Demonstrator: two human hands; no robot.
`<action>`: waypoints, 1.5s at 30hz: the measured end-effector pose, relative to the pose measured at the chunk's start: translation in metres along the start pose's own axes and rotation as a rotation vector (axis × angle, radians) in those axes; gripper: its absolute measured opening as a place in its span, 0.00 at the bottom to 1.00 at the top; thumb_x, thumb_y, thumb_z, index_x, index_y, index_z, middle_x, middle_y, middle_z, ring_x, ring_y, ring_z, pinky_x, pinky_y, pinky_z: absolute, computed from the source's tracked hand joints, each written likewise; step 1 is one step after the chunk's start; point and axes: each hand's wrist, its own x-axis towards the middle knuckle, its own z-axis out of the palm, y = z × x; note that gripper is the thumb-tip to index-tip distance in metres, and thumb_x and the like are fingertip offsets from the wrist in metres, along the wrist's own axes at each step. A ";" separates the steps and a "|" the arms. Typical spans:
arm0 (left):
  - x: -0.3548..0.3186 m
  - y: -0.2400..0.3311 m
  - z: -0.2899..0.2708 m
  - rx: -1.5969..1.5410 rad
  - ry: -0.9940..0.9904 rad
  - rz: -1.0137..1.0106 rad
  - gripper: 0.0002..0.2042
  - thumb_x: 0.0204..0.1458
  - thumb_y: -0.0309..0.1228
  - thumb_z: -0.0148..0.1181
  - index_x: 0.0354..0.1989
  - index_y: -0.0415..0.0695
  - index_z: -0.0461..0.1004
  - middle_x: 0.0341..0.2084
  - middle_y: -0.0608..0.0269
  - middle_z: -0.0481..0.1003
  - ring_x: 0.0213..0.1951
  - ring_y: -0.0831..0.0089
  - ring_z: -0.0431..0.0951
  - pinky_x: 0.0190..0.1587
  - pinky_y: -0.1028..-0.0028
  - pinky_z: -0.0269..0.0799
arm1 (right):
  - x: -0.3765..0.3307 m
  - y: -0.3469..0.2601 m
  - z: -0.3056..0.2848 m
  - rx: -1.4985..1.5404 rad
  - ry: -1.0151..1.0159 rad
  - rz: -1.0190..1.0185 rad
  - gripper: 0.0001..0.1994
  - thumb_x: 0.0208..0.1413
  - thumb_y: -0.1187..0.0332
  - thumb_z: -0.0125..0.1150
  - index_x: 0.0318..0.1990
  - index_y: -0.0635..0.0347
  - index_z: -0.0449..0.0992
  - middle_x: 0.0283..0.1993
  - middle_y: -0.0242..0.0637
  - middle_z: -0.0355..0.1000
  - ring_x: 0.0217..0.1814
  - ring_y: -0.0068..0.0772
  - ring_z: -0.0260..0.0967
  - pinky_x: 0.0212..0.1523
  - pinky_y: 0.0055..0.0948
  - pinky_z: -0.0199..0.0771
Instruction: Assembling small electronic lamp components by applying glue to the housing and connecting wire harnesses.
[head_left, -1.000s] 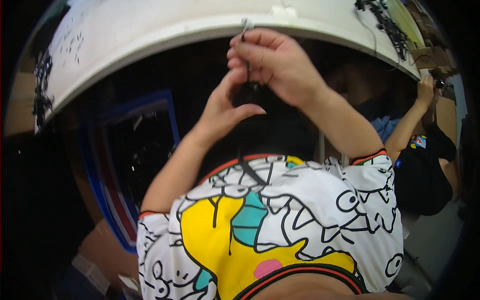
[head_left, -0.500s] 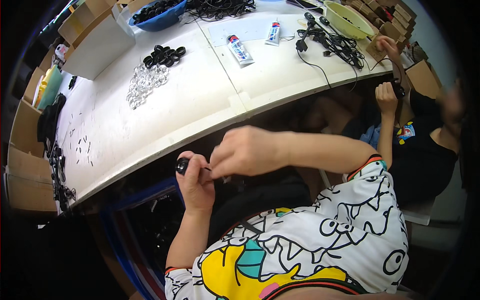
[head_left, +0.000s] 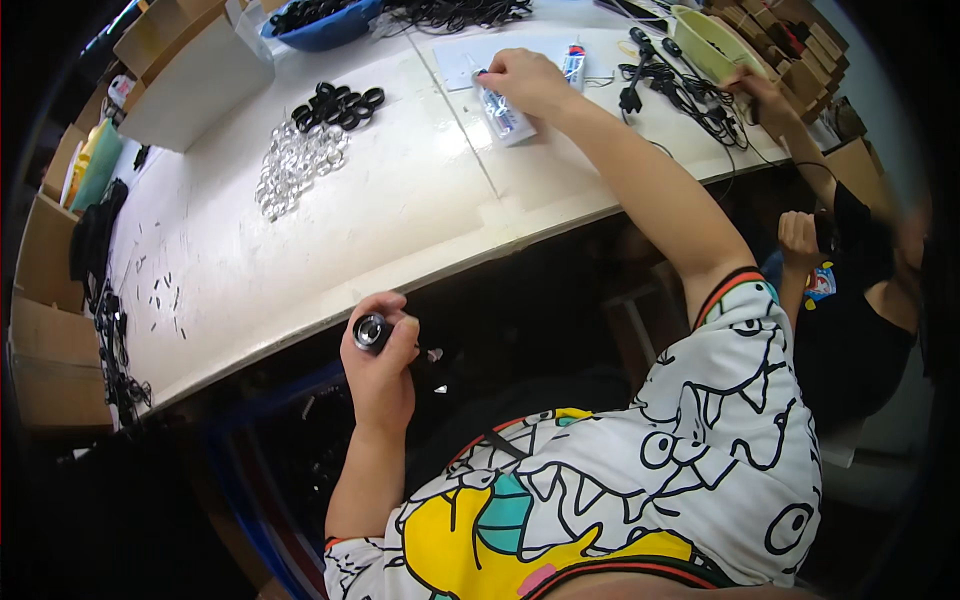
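My left hand [head_left: 378, 350] is wrapped round a small black cylinder [head_left: 371, 333] with a shiny, lens-like round end, held just off the table's front edge. Stretched far across the table, my right hand [head_left: 530, 82] has its thumb and fingers closed at the nozzle end of a white and blue squeeze tube [head_left: 508, 124]. The tube still lies on the tabletop, partly covered by the hand. Just beyond my knuckles, a second similar tube [head_left: 574, 66] lies on a pale sheet [head_left: 452, 64].
Black rings [head_left: 338, 106] and clear rings [head_left: 298, 165] lie piled on the white table [head_left: 400, 220]. Black cables [head_left: 690, 105] are heaped at right, near a yellow-green basin [head_left: 712, 45]. A blue basin [head_left: 325, 32] stands behind. Beside me, a co-worker's hand [head_left: 798, 238] holds a dark part.
My right hand has left the black cylinder and reached forward to the nearer tube. My left hand has turned the cylinder's round end more toward view.
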 end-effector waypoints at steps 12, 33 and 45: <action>0.004 -0.008 -0.003 0.103 -0.084 -0.105 0.11 0.41 0.21 0.60 0.36 0.36 0.72 0.28 0.66 0.74 0.29 0.83 0.72 0.34 0.85 0.67 | -0.207 -0.092 -0.004 0.868 -0.321 -0.269 0.06 0.48 0.68 0.56 0.29 0.62 0.71 0.22 0.37 0.69 0.21 0.26 0.67 0.24 0.21 0.66; -0.028 -0.023 -0.010 0.181 -0.105 -0.177 0.10 0.37 0.22 0.65 0.30 0.36 0.74 0.21 0.66 0.73 0.25 0.83 0.72 0.29 0.84 0.69 | -0.246 -0.089 0.016 0.730 -0.228 -0.432 0.08 0.46 0.69 0.59 0.24 0.60 0.67 0.16 0.39 0.64 0.16 0.37 0.66 0.16 0.25 0.64; -0.030 -0.025 -0.006 0.170 -0.125 -0.155 0.08 0.37 0.23 0.65 0.27 0.38 0.74 0.19 0.66 0.72 0.22 0.83 0.71 0.25 0.85 0.67 | -0.244 -0.089 0.011 0.826 -0.273 -0.410 0.07 0.45 0.74 0.58 0.21 0.63 0.66 0.15 0.39 0.61 0.14 0.29 0.58 0.15 0.21 0.57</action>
